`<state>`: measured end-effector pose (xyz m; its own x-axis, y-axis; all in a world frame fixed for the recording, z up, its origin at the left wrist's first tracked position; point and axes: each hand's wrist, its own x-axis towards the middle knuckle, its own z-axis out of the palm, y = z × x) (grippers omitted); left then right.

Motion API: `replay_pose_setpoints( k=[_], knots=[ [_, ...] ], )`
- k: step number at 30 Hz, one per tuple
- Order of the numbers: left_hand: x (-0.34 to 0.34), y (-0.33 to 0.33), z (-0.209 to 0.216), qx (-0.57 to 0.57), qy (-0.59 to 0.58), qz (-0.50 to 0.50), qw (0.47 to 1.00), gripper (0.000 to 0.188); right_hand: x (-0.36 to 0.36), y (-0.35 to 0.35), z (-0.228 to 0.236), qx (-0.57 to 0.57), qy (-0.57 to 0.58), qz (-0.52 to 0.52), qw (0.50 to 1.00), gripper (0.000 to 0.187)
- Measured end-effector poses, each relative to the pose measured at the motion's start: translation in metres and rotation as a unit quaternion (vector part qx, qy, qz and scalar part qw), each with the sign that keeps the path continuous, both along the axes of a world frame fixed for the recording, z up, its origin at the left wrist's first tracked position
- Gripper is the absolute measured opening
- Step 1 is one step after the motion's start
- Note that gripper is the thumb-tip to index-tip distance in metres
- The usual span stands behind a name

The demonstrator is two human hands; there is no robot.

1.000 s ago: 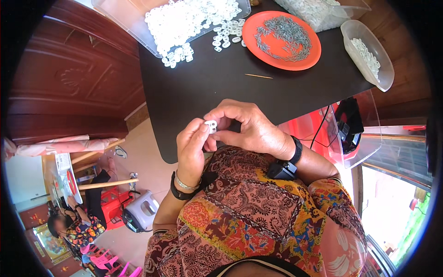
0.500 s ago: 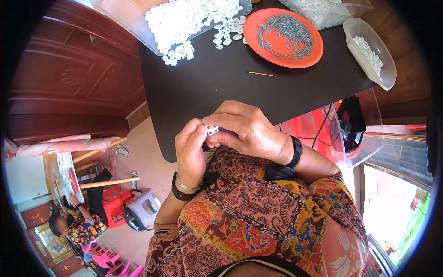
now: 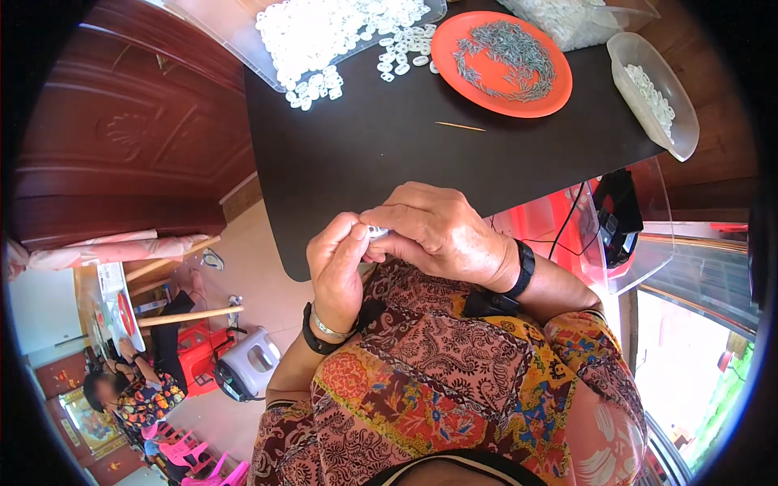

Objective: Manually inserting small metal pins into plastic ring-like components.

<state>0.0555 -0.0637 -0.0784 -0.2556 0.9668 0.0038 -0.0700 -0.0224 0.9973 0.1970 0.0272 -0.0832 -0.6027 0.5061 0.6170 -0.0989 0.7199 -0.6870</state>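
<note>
Close together over my lap, at the near edge of the dark table (image 3: pixel 348 154), my two hands hold one small white plastic piece (image 3: pixel 376 232) with dark holes. My left hand (image 3: pixel 334 263) pinches its left side between thumb and fingers. On the other side, my right hand (image 3: pixel 442 231) curls around it, thumb below and fingers above, hiding most of the piece. Beyond the hands lies a thin wooden toothpick (image 3: pixel 460 126). An orange-red plate (image 3: pixel 559 93) carries many small grey metal pins (image 3: pixel 515 53). Similar-looking white pieces (image 3: pixel 397 61) are scattered left of the plate.
A clear tray (image 3: pixel 231 40) at the far left is heaped with white pieces. Far right are a bag of white pieces (image 3: pixel 559 24) and a translucent scoop-shaped container (image 3: pixel 686 138). A red bin (image 3: pixel 535 231) and black cable stand below. Another person (image 3: pixel 150 397) sits at left.
The white piece has tilted between my fingers, so its face with the dark holes shows less. Both hands stay nearly in place, still closed on it.
</note>
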Motion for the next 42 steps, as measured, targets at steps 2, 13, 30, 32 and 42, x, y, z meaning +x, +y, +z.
replay_pose_setpoints(
  k=[2,13,30,32,42],
  knots=[
    [0.001,0.0,0.0,0.012,0.02,0.0,1.0,0.029,0.001,0.001,0.0,0.007,-0.001,0.002,1.0,0.028],
    [0.003,0.0,0.001,0.09,0.078,0.028,0.992,0.028,-0.001,0.001,0.005,-0.055,0.058,0.032,0.996,0.033],
    [-0.002,0.0,-0.001,0.037,0.09,0.026,0.995,0.025,-0.004,-0.007,-0.005,-0.319,0.042,0.114,0.94,0.029],
    [0.001,0.0,-0.001,0.035,0.076,0.046,0.995,0.023,-0.004,-0.007,-0.006,-0.353,0.039,0.134,0.925,0.029],
    [0.002,-0.002,0.001,0.011,0.057,0.051,0.997,0.022,-0.005,-0.005,-0.008,-0.436,0.036,0.204,0.876,0.028]
  ],
)
